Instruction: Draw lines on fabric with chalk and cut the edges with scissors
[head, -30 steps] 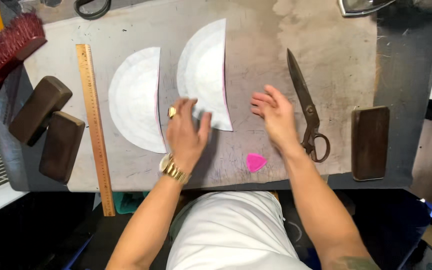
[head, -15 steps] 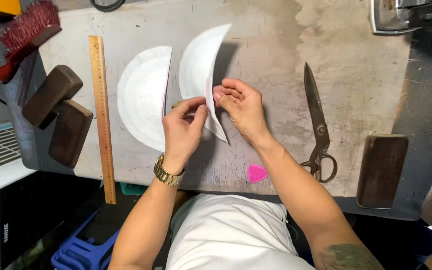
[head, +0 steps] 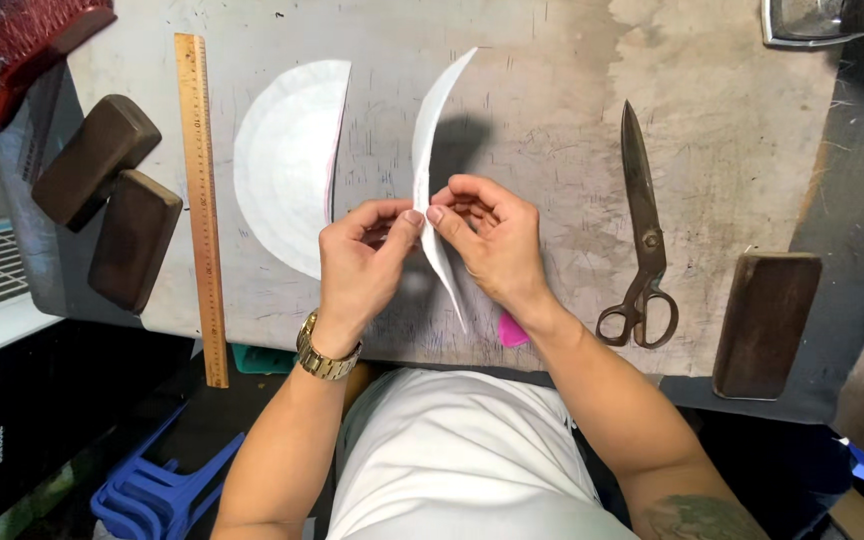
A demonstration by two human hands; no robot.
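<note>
Pinching white half-round paper piece between your left hand and right hand fingertips; piece upright, edge-on, curved, lifted off table.

Bare forearms on show, no sleeves reaching the wrists. On the left hand side, a chunky gold metal-link watch wraps the wrist. The right hand wears nothing, but there's a dark tattoo low on that forearm near the elbow. And a plain white top covers the torso.
</note>
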